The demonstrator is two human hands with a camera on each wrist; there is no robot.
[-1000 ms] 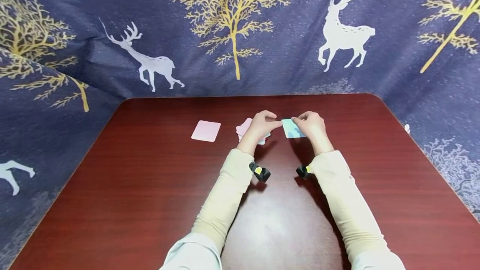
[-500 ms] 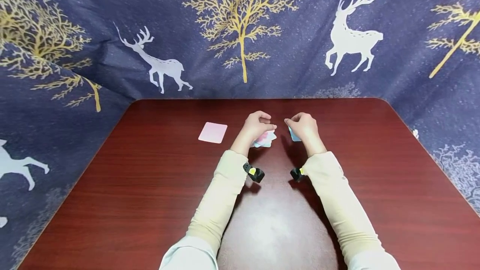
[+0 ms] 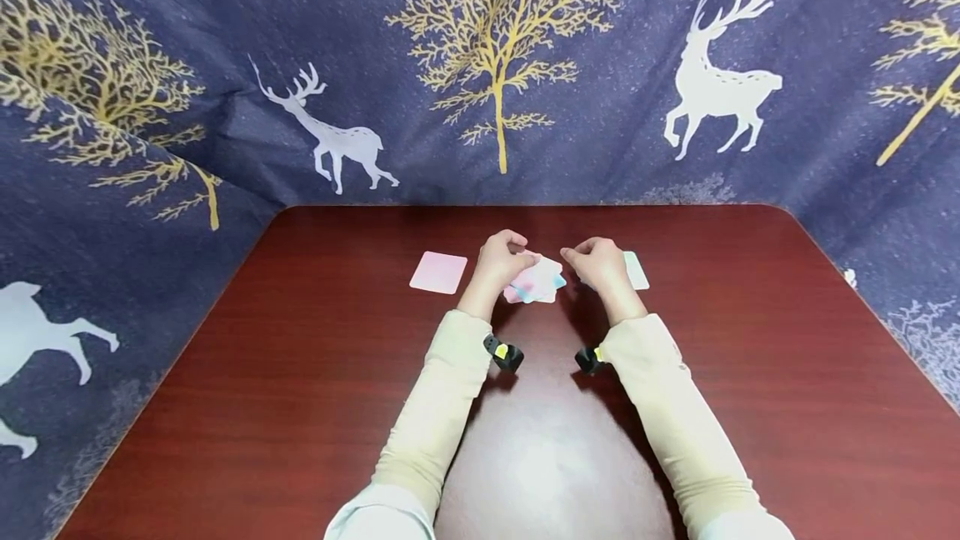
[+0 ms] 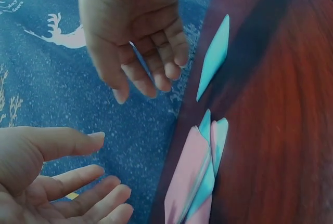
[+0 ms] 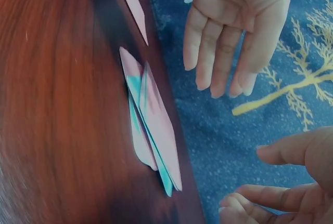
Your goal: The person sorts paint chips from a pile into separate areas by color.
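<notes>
In the head view my left hand (image 3: 501, 263) hovers over the left edge of a loose pile of pink and blue cards (image 3: 538, 282), its fingers bent loosely and holding nothing. My right hand (image 3: 600, 263) is just right of the pile, above a pale green-blue card (image 3: 636, 270) that it partly covers. Thumb and fingers of the right hand (image 5: 291, 177) are apart with no card between them. A flat pink card (image 3: 438, 272) lies left of the pile. In the left wrist view the left hand (image 4: 67, 177) sits beside the pile (image 4: 192, 172), thumb lifted from the fingers.
The cards lie on a dark red wooden table (image 3: 300, 357) with rounded far corners. A blue cloth (image 3: 585, 140) printed with deer and trees hangs behind it. Small black cameras (image 3: 504, 352) are strapped at both wrists.
Both hands have moved left relative to the cards, uncovering more of the pile and the right part of the green-blue card. The cards appear to stay in place; the head view has turned slightly.
</notes>
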